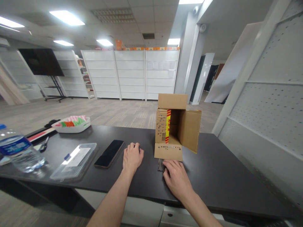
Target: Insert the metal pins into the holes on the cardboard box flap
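Observation:
My left hand [133,156] rests on the dark tabletop, right of a black phone. Its fingers are curled under, so whatever they may hold is hidden. My right hand [177,178] is bent over a few thin metal rods [160,165] lying side by side, with thumb and fingertips closed at the right end of the row. Part of that row is covered by the hand. Just beyond stands a cardboard box [161,126], its open side toward me. One flap folds down to the table, another swings out to the right, and the front flap has a line of small holes.
The phone [109,153] and a clear plastic case [74,160] lie to the left. Farther left are a water bottle [17,151] and a white basket [71,126] with colourful contents. A perforated white panel [272,104] rises along the right side.

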`<state>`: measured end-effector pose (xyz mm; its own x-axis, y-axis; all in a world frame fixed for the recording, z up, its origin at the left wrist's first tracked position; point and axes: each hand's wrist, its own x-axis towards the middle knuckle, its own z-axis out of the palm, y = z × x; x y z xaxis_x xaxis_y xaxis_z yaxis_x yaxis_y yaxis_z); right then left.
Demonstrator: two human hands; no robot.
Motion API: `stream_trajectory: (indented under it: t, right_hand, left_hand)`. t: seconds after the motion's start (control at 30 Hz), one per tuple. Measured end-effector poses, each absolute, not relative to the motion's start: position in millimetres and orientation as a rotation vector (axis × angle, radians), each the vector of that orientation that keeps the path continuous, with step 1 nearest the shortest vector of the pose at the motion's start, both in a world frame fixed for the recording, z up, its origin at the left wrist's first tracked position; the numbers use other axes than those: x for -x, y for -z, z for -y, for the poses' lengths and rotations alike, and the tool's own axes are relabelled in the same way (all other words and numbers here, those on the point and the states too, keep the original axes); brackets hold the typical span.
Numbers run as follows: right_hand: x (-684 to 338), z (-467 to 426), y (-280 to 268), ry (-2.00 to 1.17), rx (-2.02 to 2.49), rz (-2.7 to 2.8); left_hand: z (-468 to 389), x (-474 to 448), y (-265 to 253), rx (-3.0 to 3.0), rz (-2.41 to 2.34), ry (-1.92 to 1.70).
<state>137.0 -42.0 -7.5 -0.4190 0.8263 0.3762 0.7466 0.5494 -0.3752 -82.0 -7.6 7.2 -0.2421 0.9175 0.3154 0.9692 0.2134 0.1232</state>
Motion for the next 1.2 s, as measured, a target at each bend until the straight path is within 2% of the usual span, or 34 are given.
stream_trajectory:
  t: [1.2]
  right_hand:
    - [-136.5,45.2,4.3,-0.197,1.214,2.3]
  left_hand:
    - [7.9,81.2,-9.7,1.818,2.33,0.438]
